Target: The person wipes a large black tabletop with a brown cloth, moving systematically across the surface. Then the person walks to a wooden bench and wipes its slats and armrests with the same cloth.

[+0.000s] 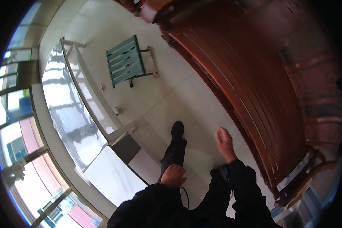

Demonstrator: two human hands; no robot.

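Observation:
My left hand (173, 176) hangs over my thigh, its fingers loosely curled, with nothing seen in it. To the right, my right hand (224, 144) is held over the pale tiled floor (171, 105), fingers bent inward; whether they are fully closed is unclear, and no object shows in it. A wooden bench (245, 85) with a slatted, polished red-brown seat runs along my right side, close to the right hand but apart from it. One black shoe (177, 130) of mine is on the floor ahead. A thin dark cord (187, 196) loops beside my left hand.
Ahead to the left stands a small folding stool (125, 61) with green slats. A long table (65, 99) under a glossy cover and a white marble-patterned surface (114, 173) line the left side, beside framed windows (22, 114). A small roundish item (118, 110) lies on the floor.

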